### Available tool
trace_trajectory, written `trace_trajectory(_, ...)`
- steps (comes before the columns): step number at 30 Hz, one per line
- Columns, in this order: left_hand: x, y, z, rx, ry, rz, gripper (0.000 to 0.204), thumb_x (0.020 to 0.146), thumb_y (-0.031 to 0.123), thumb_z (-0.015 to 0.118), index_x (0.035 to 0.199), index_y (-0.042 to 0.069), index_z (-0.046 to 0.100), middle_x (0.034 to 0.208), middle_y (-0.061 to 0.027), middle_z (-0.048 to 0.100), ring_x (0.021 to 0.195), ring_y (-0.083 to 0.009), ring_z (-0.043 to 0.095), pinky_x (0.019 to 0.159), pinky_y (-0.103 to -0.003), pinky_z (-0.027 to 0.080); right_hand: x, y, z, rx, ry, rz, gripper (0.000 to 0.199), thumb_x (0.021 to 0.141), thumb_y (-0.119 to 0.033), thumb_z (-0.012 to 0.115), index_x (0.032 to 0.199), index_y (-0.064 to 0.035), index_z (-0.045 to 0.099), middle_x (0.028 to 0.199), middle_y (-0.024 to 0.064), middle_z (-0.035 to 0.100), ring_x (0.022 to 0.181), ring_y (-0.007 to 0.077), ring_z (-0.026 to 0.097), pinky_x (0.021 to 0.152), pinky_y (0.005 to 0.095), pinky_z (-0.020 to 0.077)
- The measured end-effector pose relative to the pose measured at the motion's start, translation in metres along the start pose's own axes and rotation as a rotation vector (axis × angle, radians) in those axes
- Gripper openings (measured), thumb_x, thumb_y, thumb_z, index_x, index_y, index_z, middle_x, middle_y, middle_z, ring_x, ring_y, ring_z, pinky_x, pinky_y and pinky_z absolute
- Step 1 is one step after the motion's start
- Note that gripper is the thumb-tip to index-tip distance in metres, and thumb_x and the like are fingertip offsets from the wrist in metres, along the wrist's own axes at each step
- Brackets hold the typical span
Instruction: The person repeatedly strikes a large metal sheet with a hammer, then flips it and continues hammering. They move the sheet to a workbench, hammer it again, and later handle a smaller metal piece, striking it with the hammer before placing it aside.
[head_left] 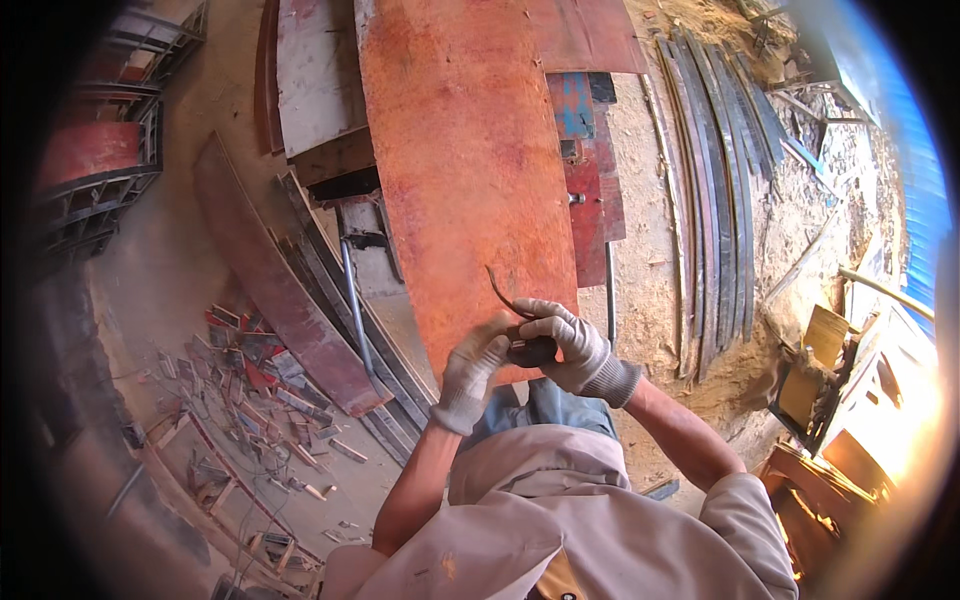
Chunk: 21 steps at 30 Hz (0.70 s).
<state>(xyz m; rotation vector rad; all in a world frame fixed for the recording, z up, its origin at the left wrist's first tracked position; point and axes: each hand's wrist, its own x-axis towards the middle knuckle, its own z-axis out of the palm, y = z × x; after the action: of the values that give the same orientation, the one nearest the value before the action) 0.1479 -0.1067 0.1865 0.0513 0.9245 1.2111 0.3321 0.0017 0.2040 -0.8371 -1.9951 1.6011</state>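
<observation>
Both my hands wear pale work gloves with grey cuffs and meet in front of my waist, over the near end of a long orange-red board [470, 170]. In my right hand [580, 350] is a small dark rounded object [533, 351], its kind unclear. A thin, dark curved strip [497, 287] rises from between the hands, by my right fingers. My left hand [475, 365] is closed against the left side of the dark object. Its fingertips are blurred, so what they pinch is hidden.
Reddish panels [590, 35] lie under and around the board. Left are a long curved-looking plank [280, 280], a metal tube [355, 300] and scattered wood offcuts [260, 400]. Right are stacked dark strips [715, 200] on sandy ground and broken boxes [825, 370].
</observation>
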Motion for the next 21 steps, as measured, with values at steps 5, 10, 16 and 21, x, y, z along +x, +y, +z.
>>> trace_trajectory(5, -0.015, -0.016, -0.001, -0.094, -0.054, -0.185, 0.036, 0.107, 0.032, 0.063, 0.124, 0.0, 0.066, 0.118, -0.0133, 0.073, 0.107, -0.022, 0.071, 0.096, -0.042, 0.059, -0.019, -0.004, -0.009, -0.201, -0.035, -0.063, 0.044, 0.078, -0.016, 0.088, 0.115, -0.0087, 0.065, 0.123, 0.0156, 0.067, 0.105, 0.0366, 0.068, 0.085, 0.0448, 0.0566)
trace_trajectory(10, -0.027, -0.05, -0.023, 0.076, 0.171, -0.244, 0.026, 0.103, 0.028, 0.07, 0.112, 0.003, 0.067, 0.107, -0.0098, 0.073, 0.092, -0.0176, 0.071, 0.086, -0.037, 0.061, -0.042, 0.019, -0.014, -0.312, -0.176, -0.087, 0.027, 0.091, -0.022, 0.076, 0.112, -0.0078, 0.065, 0.105, 0.0128, 0.066, 0.091, 0.0364, 0.064, 0.075, 0.0471, 0.0534)
trace_trajectory(16, 0.022, 0.002, -0.112, 0.242, 0.596, 0.1, 0.021, 0.094, 0.027, 0.082, 0.093, 0.009, 0.071, 0.074, -0.0023, 0.068, 0.057, -0.0125, 0.063, 0.053, -0.026, 0.051, -0.035, 0.082, -0.088, -0.478, -0.017, -0.046, 0.022, 0.092, -0.016, 0.076, 0.109, -0.0071, 0.063, 0.093, 0.0121, 0.066, 0.086, 0.034, 0.065, 0.073, 0.0456, 0.054)
trace_trajectory(21, 0.081, 0.015, -0.183, 0.441, 0.894, 0.237, 0.024, 0.091, 0.031, 0.085, 0.095, 0.011, 0.074, 0.079, 0.0002, 0.071, 0.063, -0.0108, 0.064, 0.057, -0.026, 0.052, -0.046, 0.121, -0.147, -0.684, 0.028, 0.129, 0.03, 0.083, -0.002, 0.076, 0.109, -0.007, 0.061, 0.096, 0.0153, 0.066, 0.092, 0.0392, 0.067, 0.078, 0.0481, 0.0546)
